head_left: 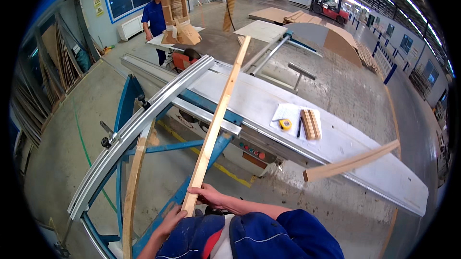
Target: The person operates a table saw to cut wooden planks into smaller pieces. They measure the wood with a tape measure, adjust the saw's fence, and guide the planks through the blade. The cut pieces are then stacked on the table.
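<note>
A long pale wooden strip (218,122) runs away from my body, its near end at my waist and its far end above the saw table. My left hand (174,219) is closed around the near end from the left side. A little farther up, my right hand (209,196) grips the same strip from the right, thumb over its top face. The strip crosses over the metal sliding carriage (206,115) of a large panel saw; whether it touches it I cannot tell. To its left stretches a long aluminium fence (144,124) with clamps and stops.
On the saw table (365,148) lie paper, a yellow tape measure (285,124), a black pen (299,127) and short wood blocks (310,124). A wooden board (353,161) juts over its near edge. Another strip (134,187) leans at left. A person (154,18) in blue stands beyond.
</note>
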A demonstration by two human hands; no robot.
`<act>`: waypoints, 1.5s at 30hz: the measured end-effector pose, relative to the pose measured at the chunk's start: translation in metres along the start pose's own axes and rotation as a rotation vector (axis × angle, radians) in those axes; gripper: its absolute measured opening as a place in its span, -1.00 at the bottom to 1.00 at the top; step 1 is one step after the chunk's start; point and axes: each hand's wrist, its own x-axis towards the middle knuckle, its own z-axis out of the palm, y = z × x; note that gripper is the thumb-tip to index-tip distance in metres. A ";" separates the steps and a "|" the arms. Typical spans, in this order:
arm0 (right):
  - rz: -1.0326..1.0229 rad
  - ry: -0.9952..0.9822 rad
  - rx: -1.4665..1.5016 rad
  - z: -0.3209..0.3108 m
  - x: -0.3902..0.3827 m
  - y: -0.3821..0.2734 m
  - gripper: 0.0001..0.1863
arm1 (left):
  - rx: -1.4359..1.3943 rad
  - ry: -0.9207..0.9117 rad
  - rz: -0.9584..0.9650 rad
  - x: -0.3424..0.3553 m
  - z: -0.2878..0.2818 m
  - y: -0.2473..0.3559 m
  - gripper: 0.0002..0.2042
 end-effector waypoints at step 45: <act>-0.244 1.379 -1.403 -0.621 0.089 -0.426 -0.52 | 0.876 0.513 0.596 0.459 -0.014 0.233 -0.33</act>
